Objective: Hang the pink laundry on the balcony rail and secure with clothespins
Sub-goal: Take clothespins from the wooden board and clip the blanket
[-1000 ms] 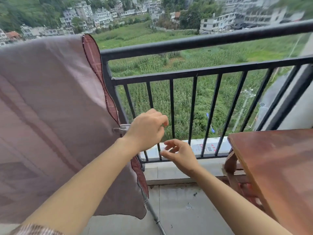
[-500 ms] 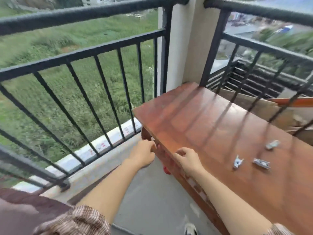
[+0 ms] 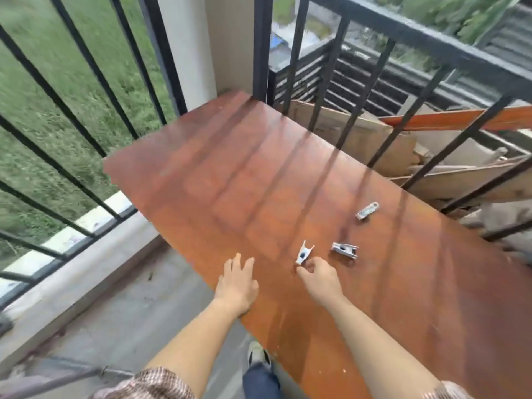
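Note:
Three grey clothespins lie on the red-brown wooden table [image 3: 230, 174]. The nearest clothespin [image 3: 303, 252] sits just beyond my right hand [image 3: 319, 279], whose curled fingertips reach its near end; I cannot tell if they grip it. A second clothespin [image 3: 344, 249] lies to its right, and a third clothespin [image 3: 367, 210] farther back. My left hand [image 3: 237, 285] rests flat with spread fingers at the table's near-left edge, holding nothing. The pink laundry is out of view.
The black balcony rail [image 3: 72, 180] runs along the left and behind the table. A white pillar [image 3: 190, 50] stands at the corner. Cardboard and wooden boards [image 3: 374, 139] are piled beyond the right railing. My shoe [image 3: 257, 354] stands on the concrete floor.
My view swung right from the hung pink laundry to the table. Both hands moved from the rail onto the table; my right hand reached the nearest clothespin.

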### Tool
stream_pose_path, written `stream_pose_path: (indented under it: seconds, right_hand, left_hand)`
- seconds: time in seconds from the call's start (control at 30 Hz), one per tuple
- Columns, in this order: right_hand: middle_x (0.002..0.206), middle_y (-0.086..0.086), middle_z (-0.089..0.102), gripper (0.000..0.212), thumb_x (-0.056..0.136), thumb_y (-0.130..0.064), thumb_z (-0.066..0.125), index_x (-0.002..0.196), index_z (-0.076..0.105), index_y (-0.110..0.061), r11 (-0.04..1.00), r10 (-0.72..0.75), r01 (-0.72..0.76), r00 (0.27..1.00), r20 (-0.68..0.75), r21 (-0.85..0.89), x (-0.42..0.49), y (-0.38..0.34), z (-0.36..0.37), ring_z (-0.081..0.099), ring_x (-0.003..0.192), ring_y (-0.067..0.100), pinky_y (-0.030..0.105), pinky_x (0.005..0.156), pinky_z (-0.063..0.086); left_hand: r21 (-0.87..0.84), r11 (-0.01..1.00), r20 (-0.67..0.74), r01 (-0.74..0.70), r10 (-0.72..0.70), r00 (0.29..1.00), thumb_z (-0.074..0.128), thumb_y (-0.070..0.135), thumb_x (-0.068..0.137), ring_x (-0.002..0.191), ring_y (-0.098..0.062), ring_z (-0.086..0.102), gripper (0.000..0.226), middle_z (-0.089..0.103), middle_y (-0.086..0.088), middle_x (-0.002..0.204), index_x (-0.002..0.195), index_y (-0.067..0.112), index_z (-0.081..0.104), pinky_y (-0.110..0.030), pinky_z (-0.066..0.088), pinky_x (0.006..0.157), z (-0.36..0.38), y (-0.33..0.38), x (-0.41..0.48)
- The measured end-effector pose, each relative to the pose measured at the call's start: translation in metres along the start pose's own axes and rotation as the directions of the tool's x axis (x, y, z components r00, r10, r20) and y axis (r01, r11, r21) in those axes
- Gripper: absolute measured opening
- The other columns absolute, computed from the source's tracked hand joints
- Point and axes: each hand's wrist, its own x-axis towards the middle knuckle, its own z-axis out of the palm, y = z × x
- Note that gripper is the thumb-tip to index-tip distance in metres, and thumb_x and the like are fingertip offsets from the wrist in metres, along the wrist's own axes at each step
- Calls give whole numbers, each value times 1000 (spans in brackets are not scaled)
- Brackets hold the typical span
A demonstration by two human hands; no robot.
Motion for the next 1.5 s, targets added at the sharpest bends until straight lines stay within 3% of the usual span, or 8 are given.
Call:
stream_pose_path:
  seconds: [0.13, 0.3, 0.47, 0.77, 0.93, 1.17, 1.3, 1.5]
  right_hand:
    - [117, 16, 63, 51, 85, -48, 60, 114, 50, -6, 996, 85, -82, 994, 70, -43, 38, 8, -5, 58, 111, 33, 36, 86, 45]
    - [122, 15, 60, 59, 85, -55, 53, 116, 45, -6, 990, 104, -97, 993, 61, -107, 68, -2, -2, 55, 115, 34, 39, 90, 43]
    - [124, 16, 59, 52, 90, -46, 48, 119, 48, -3, 974, 158, -152, 987, 23, -169, 76, -16, 0, 55, 117, 34, 38, 90, 43]
    - [59, 15, 66, 23, 79, -22, 64, 63, 49, -14, 953, 63, -101, 988, 141, 286, 51, -59, 23, 62, 45, 23, 35, 61, 57]
    - [62, 11, 64, 17, 81, -14, 66, 86, 51, -9, 936, -66, -34, 960, 271, 349, 21, -104, 78, 61, 39, 14, 27, 45, 53]
    - [64, 16, 59, 12, 82, -5, 64, 90, 58, 0, 942, -192, 7, 830, 523, 336, -65, -165, 193, 61, 40, 18, 22, 40, 51]
    - [68, 17, 48, 18, 79, 4, 60, 86, 47, -5, 953, -241, 58, 738, 630, 296, -118, -206, 263, 46, 47, 19, 20, 39, 37]
    - [73, 17, 54, 15, 80, 1, 61, 89, 50, -3, 954, -289, 135, 645, 708, 267, -190, -262, 358, 47, 49, 19, 19, 41, 38]
  left_hand:
    - [38, 997, -53, 66, -64, 997, 34, 37, 98, 147, -30, 0, 61, 0, -13, 159, 151, 21, 8, -41, 19, 115, 24, 4, 14]
    - [58, 996, -110, 66, -59, 992, 30, 43, 94, 137, -42, 32, 59, 30, -22, 151, 145, 15, 36, -51, 39, 102, 37, -1, 15]
    - [38, 996, -25, 77, -76, 997, 25, 44, 100, 146, -30, -11, 63, -14, -11, 159, 151, 24, -6, -40, 6, 118, 37, -5, 18]
    - [58, 996, 135, 62, -69, 988, 30, 41, 100, 147, -24, 4, 59, -1, -4, 160, 151, 25, 6, -41, 11, 118, -3, -29, 11]
    - [17, 979, 31, 203, -203, 979, 33, 36, 99, 144, -27, 10, 54, 11, -10, 157, 148, 20, 19, -45, 25, 112, -19, -101, -37]
    - [89, 915, -38, 393, -391, 920, 39, 28, 96, 144, -28, 10, 46, 10, -13, 157, 140, 16, 34, -44, 19, 113, -48, -237, -133]
    - [337, 832, -29, 440, -458, 889, 48, 21, 91, 144, -29, 10, 49, 8, -15, 158, 138, 11, 38, -45, 11, 117, -63, -324, -187]
    - [653, 683, -4, 329, -431, 902, 49, 32, 92, 125, -30, 40, 40, 52, -11, 129, 126, 12, 55, -46, 17, 113, -94, -431, -255]
